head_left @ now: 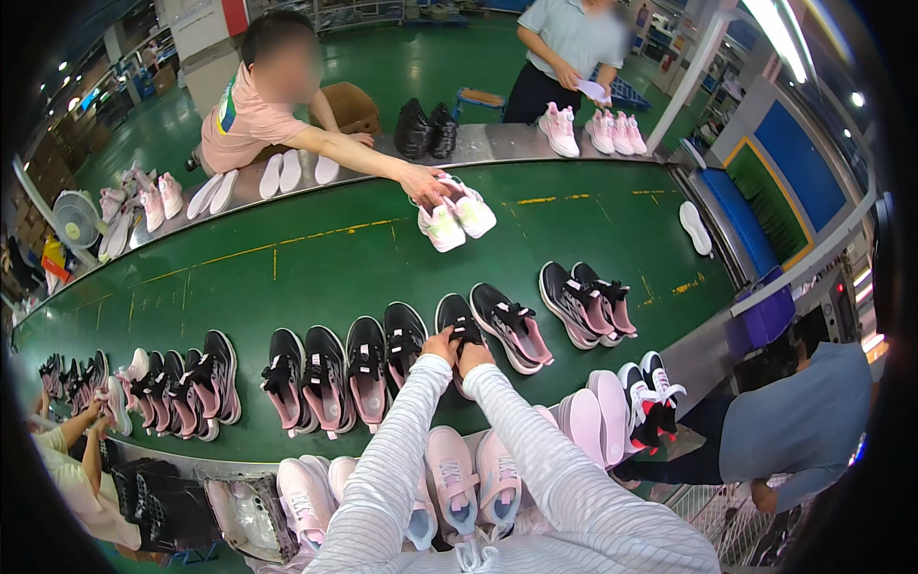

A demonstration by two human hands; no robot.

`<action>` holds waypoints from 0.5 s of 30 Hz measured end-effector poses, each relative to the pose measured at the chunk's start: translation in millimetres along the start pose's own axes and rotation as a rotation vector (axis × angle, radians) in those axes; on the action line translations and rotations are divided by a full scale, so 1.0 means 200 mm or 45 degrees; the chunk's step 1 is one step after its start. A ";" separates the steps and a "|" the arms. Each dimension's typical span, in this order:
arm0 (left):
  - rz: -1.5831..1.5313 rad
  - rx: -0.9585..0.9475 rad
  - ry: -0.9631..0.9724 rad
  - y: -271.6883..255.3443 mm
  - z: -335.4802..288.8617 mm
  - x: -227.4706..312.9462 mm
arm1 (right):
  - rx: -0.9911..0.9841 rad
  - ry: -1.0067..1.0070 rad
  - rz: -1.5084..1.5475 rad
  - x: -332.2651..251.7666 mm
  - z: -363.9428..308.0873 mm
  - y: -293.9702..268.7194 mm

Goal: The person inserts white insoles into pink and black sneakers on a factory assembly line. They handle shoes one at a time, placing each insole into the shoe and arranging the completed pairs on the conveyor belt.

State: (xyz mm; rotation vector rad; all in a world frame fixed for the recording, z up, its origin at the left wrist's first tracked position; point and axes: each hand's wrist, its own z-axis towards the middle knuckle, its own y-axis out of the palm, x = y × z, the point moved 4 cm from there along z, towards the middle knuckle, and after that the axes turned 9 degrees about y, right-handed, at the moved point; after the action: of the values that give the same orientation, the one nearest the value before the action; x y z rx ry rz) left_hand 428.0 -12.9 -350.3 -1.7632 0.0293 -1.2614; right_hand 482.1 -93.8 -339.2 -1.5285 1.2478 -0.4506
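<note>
Black sneaker [452,309] at centre of frame, on green conveyor belt [335,277]. My left grip [441,344] and right grip [473,358] touch its midfoot, partly curled; can't tell how tightly closed. Probably light, soft on top, stiffer underneath; best held by both sides.

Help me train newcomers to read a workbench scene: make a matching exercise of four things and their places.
Things:
1. White sole
2. Fan
3. One black sports shoe
4. All-black pair

Places:
A. Touched by the person's left hand and right hand
B. On the far metal ledge
C. Near the green surface's right end
D. At the picture's left side

Pairs: 1-C, 2-D, 3-A, 4-B
</note>
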 end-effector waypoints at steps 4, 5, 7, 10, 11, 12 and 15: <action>-0.083 -0.014 0.140 0.03 -0.03 0.01 | 0.009 -0.018 0.010 0.05 -0.06 -0.02; -0.067 0.029 0.192 0.05 -0.05 -0.01 | -0.001 0.021 0.027 0.07 -0.07 0.01; 0.010 0.014 0.179 0.04 -0.06 0.00 | 0.016 0.049 0.059 0.09 -0.05 0.06; 0.016 0.049 0.208 0.04 -0.05 0.00 | 0.014 -0.031 0.054 0.08 0.00 0.10; 0.027 0.046 0.196 0.03 -0.05 0.01 | 0.021 -0.066 0.034 0.09 0.05 0.15; 0.024 0.051 0.148 0.02 -0.05 0.00 | 0.246 -0.228 0.099 0.04 0.03 0.13; 0.027 0.043 0.037 0.00 -0.05 -0.01 | 0.164 -0.143 0.123 0.09 0.00 0.11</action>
State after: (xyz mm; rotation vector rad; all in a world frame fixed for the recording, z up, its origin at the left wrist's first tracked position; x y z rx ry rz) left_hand 419.7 -18.6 -352.1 -1.7113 0.0430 -1.2649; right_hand 478.8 -105.9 -364.6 -1.3606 1.1774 -0.3699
